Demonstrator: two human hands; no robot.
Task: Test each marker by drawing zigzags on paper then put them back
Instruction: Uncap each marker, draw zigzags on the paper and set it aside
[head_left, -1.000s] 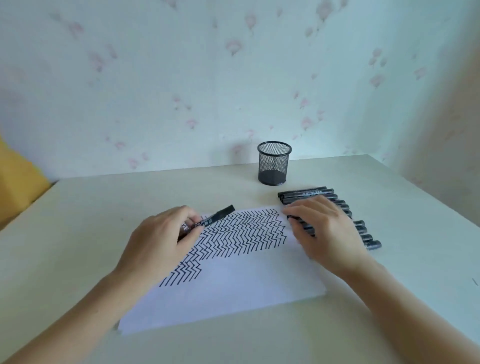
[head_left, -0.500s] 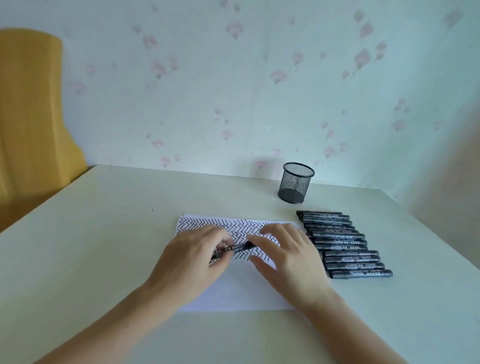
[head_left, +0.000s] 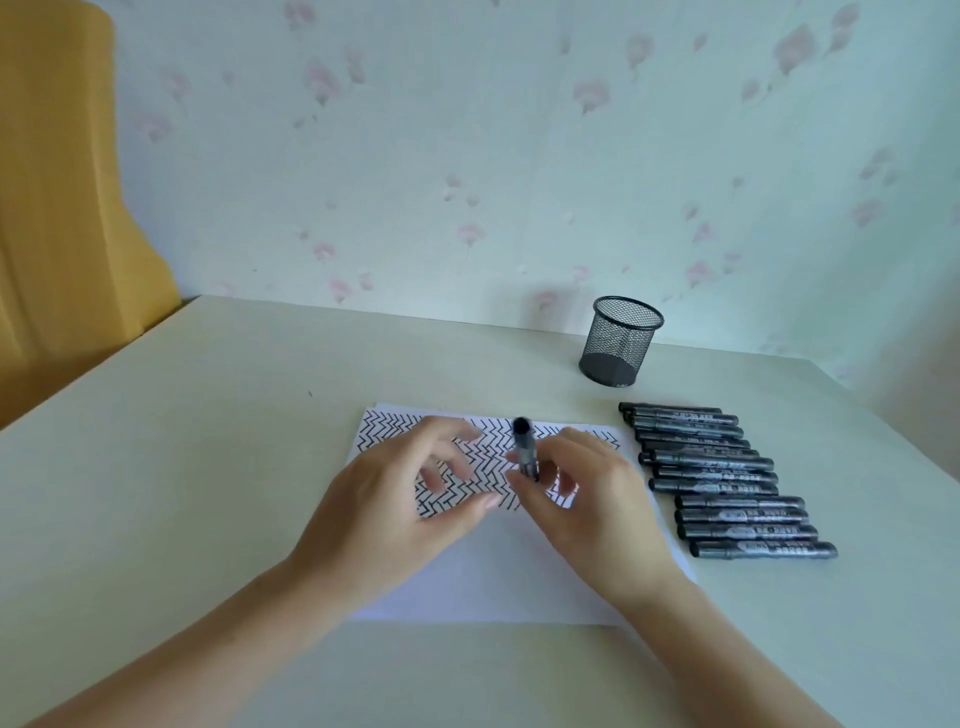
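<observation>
A white paper sheet (head_left: 493, 577) lies on the table, its upper half filled with black zigzags. Over it, my right hand (head_left: 592, 499) pinches a black marker (head_left: 524, 449) that points away from me, nearly upright. My left hand (head_left: 400, 504) hovers just left of the marker with fingers spread and loosely bent, holding nothing. A row of several black markers (head_left: 727, 478) lies side by side to the right of the paper. Behind them stands an empty black mesh pen cup (head_left: 621, 340).
The pale table (head_left: 208, 441) runs back to a flowered wall. A yellow chair back (head_left: 57, 208) stands past the table's left edge.
The marker passed from my left hand to my right and swung from lying sideways to pointing away. My left hand let go and opened. The view shifted left and back.
</observation>
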